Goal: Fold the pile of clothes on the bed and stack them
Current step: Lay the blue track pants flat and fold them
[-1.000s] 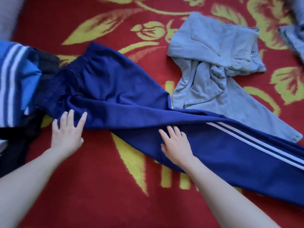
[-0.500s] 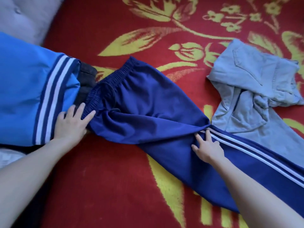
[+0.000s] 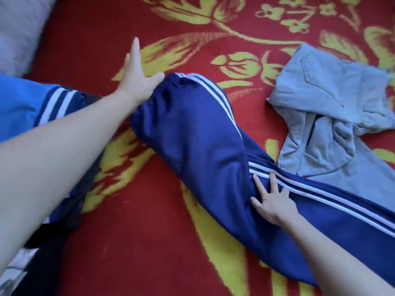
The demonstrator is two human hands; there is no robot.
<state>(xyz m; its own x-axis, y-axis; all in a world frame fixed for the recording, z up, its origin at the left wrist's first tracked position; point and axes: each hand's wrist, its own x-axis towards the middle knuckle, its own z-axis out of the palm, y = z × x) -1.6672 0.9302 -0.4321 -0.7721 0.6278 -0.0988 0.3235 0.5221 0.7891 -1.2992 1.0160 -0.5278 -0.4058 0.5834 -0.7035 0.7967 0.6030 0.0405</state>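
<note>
Pressing one pair of navy track pants (image 3: 192, 133) onto the bed (image 3: 139, 242), the right hand (image 3: 271, 202) lies spread, the left hand (image 3: 136, 82) straight-fingered at the waistband, one grey jeans (image 3: 333, 116) beside.

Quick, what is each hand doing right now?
Left hand: open, fingers straight, thumb touching the navy track pants.
Right hand: open, fingers spread flat on the pants.

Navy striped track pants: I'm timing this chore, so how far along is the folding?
Done: a bright blue white-striped garment looks folded at left. In hand: the navy striped track pants, left hand at the waistband, right hand pressing the leg. Left: crumpled pale denim jeans.
</note>
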